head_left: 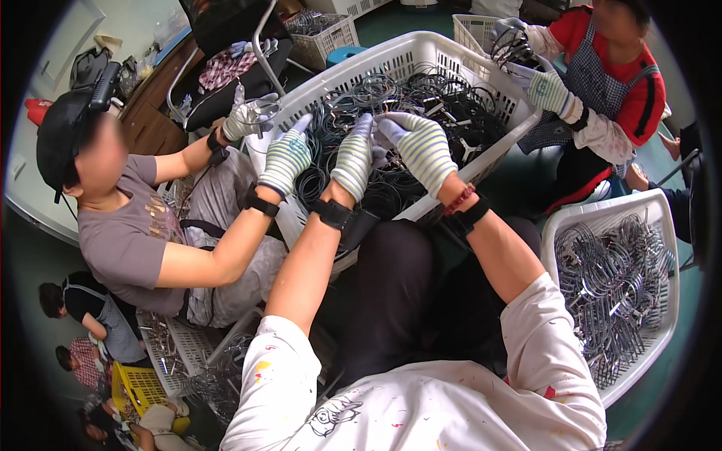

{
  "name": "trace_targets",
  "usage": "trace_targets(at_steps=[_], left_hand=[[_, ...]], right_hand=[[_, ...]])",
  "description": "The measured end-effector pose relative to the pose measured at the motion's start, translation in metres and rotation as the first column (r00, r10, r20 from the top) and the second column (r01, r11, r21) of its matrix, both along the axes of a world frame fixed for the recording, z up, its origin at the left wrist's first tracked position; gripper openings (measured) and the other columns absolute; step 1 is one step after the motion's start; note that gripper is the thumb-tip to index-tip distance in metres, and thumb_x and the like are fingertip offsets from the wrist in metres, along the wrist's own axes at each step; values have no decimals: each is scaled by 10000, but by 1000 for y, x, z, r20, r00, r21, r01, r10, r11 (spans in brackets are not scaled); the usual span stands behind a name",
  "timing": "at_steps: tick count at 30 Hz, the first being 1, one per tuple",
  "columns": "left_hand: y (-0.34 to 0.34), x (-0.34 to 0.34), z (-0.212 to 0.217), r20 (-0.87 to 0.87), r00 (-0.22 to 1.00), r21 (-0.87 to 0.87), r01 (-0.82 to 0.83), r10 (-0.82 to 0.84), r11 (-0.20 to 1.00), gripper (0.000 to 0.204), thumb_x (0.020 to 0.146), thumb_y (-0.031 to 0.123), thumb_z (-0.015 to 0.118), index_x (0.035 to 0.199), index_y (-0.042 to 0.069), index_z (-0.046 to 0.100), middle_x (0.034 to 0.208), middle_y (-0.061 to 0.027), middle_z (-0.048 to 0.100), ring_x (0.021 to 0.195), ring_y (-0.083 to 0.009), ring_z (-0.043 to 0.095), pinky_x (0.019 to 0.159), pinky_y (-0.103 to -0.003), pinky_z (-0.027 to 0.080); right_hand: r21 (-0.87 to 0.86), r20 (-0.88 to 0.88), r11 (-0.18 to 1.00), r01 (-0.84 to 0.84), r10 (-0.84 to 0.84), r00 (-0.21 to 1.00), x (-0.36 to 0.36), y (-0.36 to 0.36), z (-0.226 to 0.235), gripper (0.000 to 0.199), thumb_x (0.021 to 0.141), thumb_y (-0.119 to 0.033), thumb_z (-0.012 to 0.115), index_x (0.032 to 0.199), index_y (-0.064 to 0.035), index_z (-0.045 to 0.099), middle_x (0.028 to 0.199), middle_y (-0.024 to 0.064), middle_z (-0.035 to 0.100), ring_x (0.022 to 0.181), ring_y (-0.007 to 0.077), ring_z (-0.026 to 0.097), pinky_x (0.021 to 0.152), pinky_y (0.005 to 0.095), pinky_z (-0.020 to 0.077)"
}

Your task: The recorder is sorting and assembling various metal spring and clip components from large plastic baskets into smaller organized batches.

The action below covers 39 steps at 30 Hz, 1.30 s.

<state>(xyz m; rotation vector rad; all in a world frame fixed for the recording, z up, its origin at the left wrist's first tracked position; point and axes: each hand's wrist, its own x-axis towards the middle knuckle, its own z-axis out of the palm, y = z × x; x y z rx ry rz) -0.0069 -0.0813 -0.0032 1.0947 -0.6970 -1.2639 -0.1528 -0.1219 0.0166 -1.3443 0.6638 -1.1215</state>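
My left hand (353,159), in a white-and-green striped glove, is over the near part of a large white plastic basket (282,219). Its fingers point up and are pressed together. Close beside it, my right hand (423,150) wears a matching glove, thumb and fingers brought together toward the left. A thin strand seems to run between the fingertips, too small to name surely. Beneath and around both hands lies a tangled heap of dark coiled cables (398,197) with some silvery metal pieces.
At left, a co-worker's gloved hand (286,159) reaches over the same basket, close to mine. Another co-worker's gloved hand (550,93) is at the far right, near a bundle of dark cables (513,48). A second white basket (653,352) of bundled cables stands at right.
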Motion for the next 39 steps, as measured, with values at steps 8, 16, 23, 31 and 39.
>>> trace_targets(at_steps=[8, 16, 23, 31, 39], left_hand=[[10, -2, -10, -25, 995, 131, 98, -95, 987, 395, 996, 513, 539, 1030, 141, 668, 691, 29, 643, 518, -86, 522, 475, -251, 407], [-9, 0, -27, -189, 952, 125, 265, -239, 956, 372, 1005, 444, 505, 1088, 134, 694, 584, 29, 489, 428, -96, 387, 427, -255, 312], [-16, 4, -61, -174, 978, 165, 147, -118, 975, 355, 1007, 431, 456, 939, 120, 615, 570, -13, 537, 422, -145, 457, 407, -315, 396], [2, 37, -65, -545, 772, -112, 320, -327, 941, 370, 1005, 323, 471, 1125, 37, 673, 655, -1, 554, 463, -118, 417, 459, -276, 353], [3, 31, -55, -605, 605, -313, 418, -519, 853, 376, 1062, 262, 382, 1015, 4, 652, 579, 43, 445, 426, -76, 378, 415, -254, 335]], right_hand=[[-764, -200, 645, 35, -288, 937, -25, -17, 20, 891, 645, -160, 897, 1432, -16, 505, 1418, 220, 541, 1305, 384, 539, 1105, 411, 446], [-829, -444, 551, -100, -539, 715, -15, -33, -4, 480, 724, -376, 832, 1075, -63, 737, 1009, 177, 716, 982, 380, 675, 876, 461, 528], [-822, -518, 520, -233, -511, 686, -1, -24, -22, 319, 821, -398, 762, 901, -89, 767, 782, 112, 699, 797, 319, 673, 774, 441, 521], [-802, -293, 597, 23, -425, 856, -8, -15, -3, 712, 692, -234, 893, 1314, -23, 617, 1256, 192, 666, 1158, 349, 651, 1057, 407, 485], [-194, -315, 926, -325, 255, 914, -26, -24, -2, 972, 834, -104, 846, 1610, -84, 261, 1535, 137, 427, 1252, 215, 526, 1036, 323, 490]])
